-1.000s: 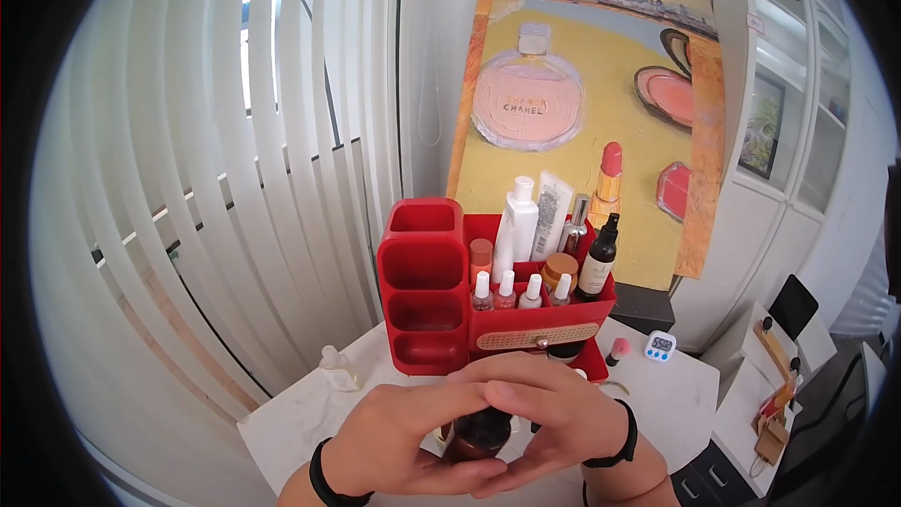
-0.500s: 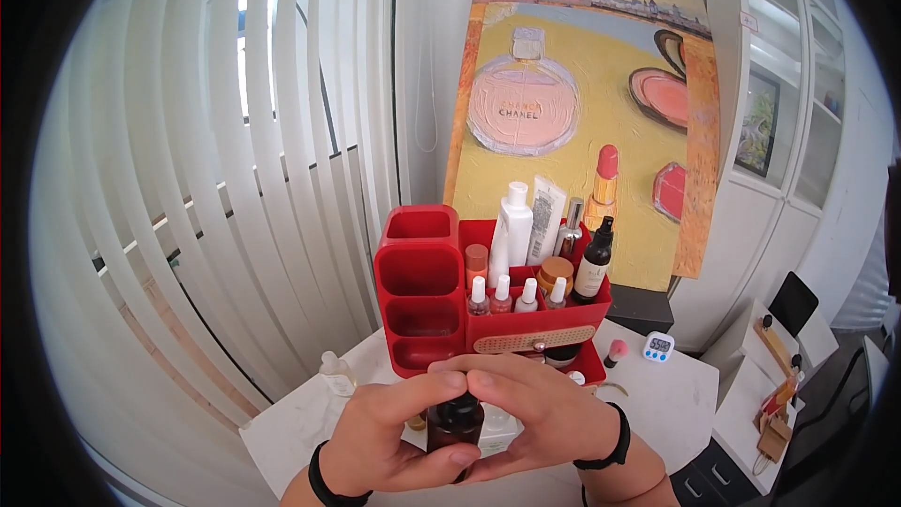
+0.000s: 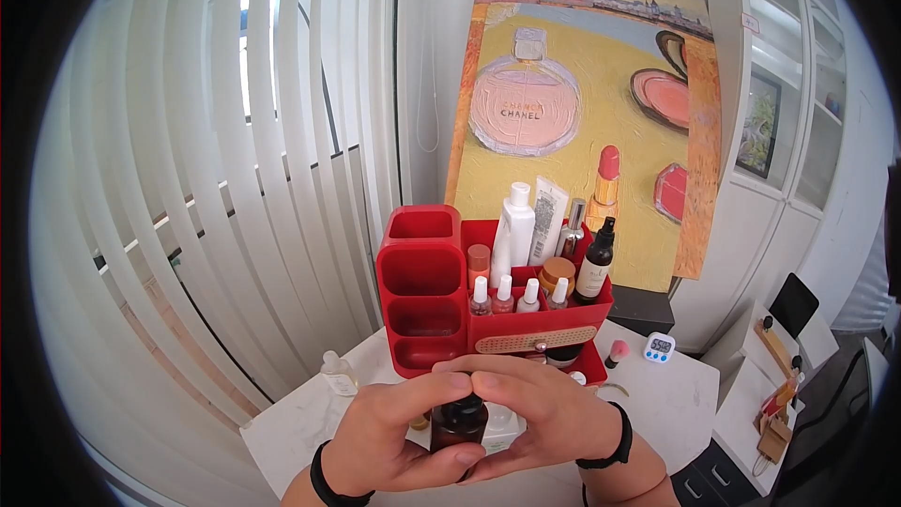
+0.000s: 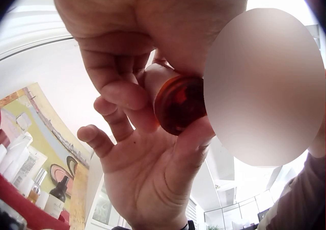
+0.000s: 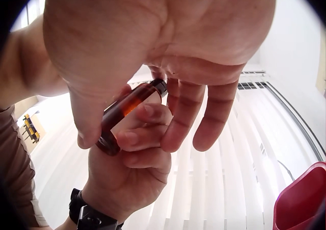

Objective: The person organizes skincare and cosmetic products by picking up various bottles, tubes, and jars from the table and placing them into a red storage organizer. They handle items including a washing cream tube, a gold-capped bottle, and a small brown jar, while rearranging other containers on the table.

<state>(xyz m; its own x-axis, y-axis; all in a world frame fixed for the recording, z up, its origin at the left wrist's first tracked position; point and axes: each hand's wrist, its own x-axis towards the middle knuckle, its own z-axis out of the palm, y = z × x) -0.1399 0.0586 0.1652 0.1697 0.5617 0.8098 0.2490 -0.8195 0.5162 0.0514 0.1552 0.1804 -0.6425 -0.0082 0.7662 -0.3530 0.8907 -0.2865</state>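
Note:
Between both hands stands a dark amber bottle (image 3: pixel 458 427) with a black cap, held low over the front of the white table. My left hand (image 3: pixel 389 432) holds it with the fingers curled around its side, as the right wrist view shows. My right hand (image 3: pixel 544 413) meets it from the other side, thumb by the base (image 4: pixel 181 105) and index finger at the cap (image 5: pixel 160 87). Its other fingers (image 5: pixel 216 120) stretch out past the bottle. Index fingertips of both hands come together over the cap. Behind the bottle, a whitish label or box (image 3: pixel 502 430) is partly hidden.
A red organizer (image 3: pixel 422 268) stands just beyond the hands, with white-capped nail polish bottles (image 3: pixel 505 296), tubes and a spray bottle (image 3: pixel 594 263) in it. A small clear bottle (image 3: pixel 338 374) is on the left. A brush (image 3: pixel 618 352) and a timer (image 3: pixel 659 347) lie right.
The amber bottle has shifted left and come more upright between the hands since a second ago. Over the last half second the hands have hardly moved.

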